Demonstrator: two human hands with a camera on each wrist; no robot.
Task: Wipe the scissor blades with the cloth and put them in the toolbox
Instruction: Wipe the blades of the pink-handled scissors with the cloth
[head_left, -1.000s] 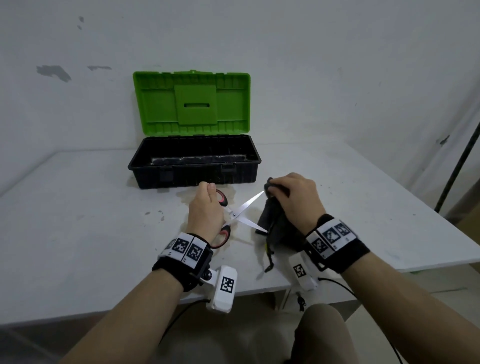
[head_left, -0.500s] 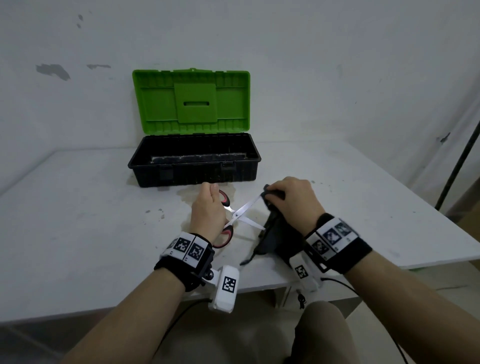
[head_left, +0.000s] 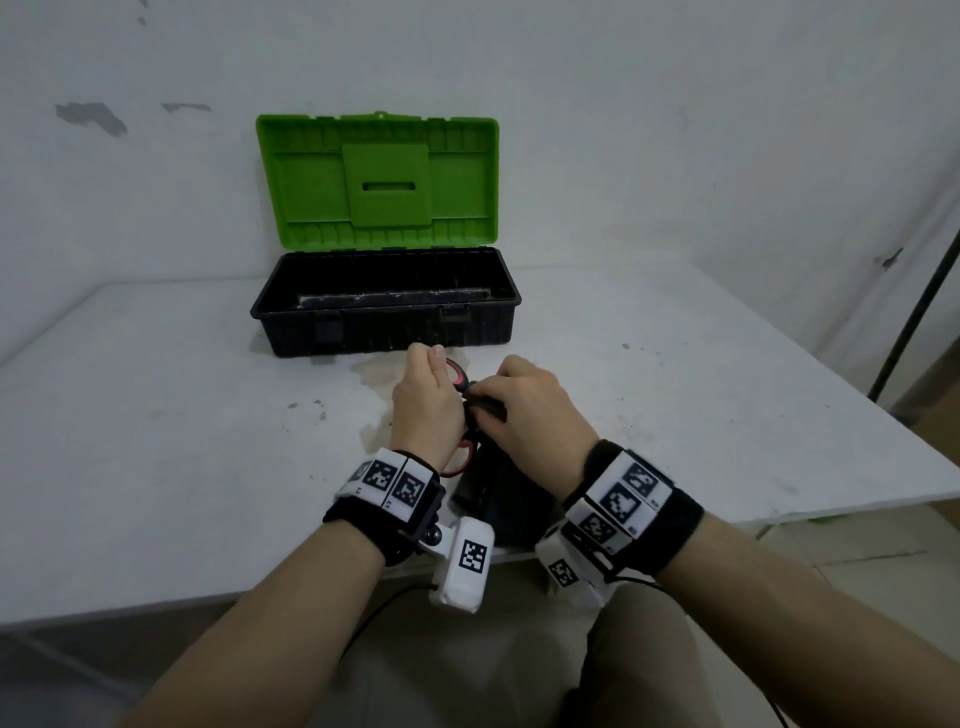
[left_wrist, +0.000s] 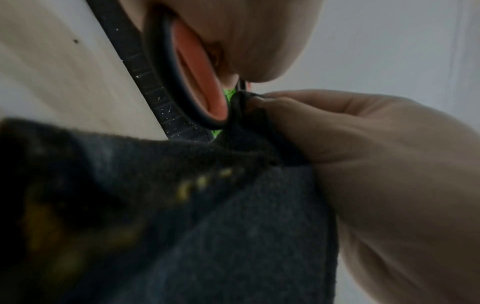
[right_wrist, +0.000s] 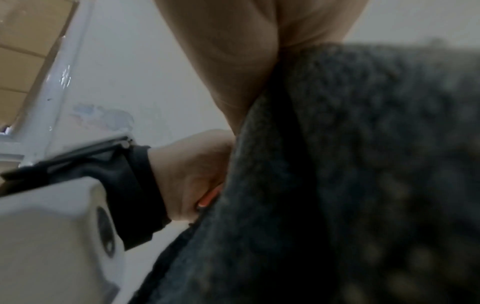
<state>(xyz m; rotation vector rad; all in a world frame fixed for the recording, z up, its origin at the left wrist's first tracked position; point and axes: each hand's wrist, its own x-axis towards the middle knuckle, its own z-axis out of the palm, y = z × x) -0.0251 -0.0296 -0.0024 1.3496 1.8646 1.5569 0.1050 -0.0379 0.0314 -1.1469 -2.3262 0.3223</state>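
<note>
White table (head_left: 156, 441), stained, against wall; left grip (head_left: 426, 410) clasps scissors (head_left: 457, 376), right grip (head_left: 530, 415) clutches cloth (head_left: 498, 493).

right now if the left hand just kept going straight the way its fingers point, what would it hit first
Most likely the front wall of the toolbox. The left hand, gripping the scissors, points away from the person toward the open box, and its fingertips already sit just short of that wall. Depth is hard to judge from the head view.

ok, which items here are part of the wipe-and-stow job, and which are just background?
Job:
scissors gripped by left hand
dark cloth pinched by right hand
open toolbox

Background:
table
dark pole at right
</note>
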